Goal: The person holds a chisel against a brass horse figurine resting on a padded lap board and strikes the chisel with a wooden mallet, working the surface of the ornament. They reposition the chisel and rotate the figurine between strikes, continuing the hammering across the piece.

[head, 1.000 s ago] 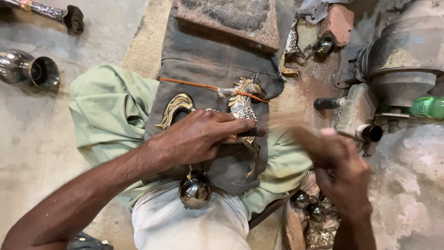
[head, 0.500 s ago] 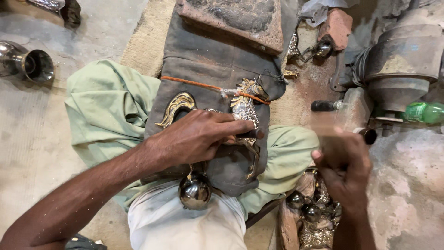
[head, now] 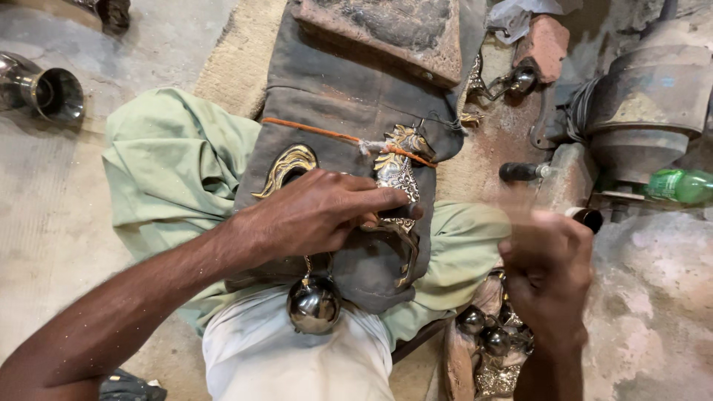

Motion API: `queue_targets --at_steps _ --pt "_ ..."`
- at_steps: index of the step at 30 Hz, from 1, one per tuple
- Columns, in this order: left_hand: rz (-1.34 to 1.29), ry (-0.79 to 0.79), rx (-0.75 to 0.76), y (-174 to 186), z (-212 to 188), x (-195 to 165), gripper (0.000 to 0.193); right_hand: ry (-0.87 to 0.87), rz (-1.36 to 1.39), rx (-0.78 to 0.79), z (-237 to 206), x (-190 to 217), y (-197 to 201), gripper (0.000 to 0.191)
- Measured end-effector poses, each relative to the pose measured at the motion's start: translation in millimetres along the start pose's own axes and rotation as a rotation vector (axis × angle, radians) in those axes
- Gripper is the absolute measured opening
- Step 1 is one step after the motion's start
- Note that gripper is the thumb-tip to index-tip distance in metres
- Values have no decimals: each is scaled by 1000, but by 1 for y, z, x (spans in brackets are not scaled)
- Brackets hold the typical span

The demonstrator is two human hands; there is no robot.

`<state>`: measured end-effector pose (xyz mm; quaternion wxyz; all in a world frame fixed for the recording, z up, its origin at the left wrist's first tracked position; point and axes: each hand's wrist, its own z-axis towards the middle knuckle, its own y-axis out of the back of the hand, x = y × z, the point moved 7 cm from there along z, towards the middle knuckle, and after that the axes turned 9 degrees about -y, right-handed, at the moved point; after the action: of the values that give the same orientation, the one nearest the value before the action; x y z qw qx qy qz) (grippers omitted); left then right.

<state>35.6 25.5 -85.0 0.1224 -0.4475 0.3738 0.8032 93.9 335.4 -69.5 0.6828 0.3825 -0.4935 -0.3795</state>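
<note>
Your right hand (head: 546, 278) has dropped back from the reach it was making a second ago toward the block on the right; it now sits lower and nearer to you, blurred with motion, over the heap of small shiny metal pieces (head: 490, 341) beside your right thigh. Its fingers are curled narrow, but you cannot tell from this view whether they close on anything. Your left hand (head: 319, 215) has hardly moved: it stays pressed flat-fingered on the ornate brass casting (head: 397, 178), thumb and forefinger pinching its middle against the dark cloth (head: 349, 96) draped over your lap.

That casting lies to the left of your right hand and a little farther from you, with your left hand already on it. Its long axis runs near to far: the scrolled silver-and-gold head points away from you under the orange cord (head: 319, 132), and the curved gilt tail sweeps back toward your waist. A gold wing-shaped piece (head: 286, 167) shows just left of your left knuckles, and a polished round ball (head: 313, 303) hangs below your wrist, close to your white shirt.

So the left hand is the nearer one, in contact; the right is apart, across the green trouser fold (head: 468, 245). Well off to the far left a metal cup (head: 48, 93) lies on the floor.
</note>
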Motion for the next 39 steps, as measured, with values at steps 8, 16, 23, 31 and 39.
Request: queue_targets --at_steps 8,16,23,31,39 --pt "-33 -27 21 3 -2 -1 50 14 22 -38 11 17 0 66" --pt "-24 -22 -4 4 -7 5 55 -31 71 -18 17 13 -3 40" --pt "-35 6 52 5 -6 3 60 -48 217 -2 10 3 -15 47" --pt "-3 -7 45 11 -6 -4 64 -46 165 17 4 -6 -21 34" --pt "71 126 100 3 -6 1 61 204 -240 -107 10 18 -30 54"
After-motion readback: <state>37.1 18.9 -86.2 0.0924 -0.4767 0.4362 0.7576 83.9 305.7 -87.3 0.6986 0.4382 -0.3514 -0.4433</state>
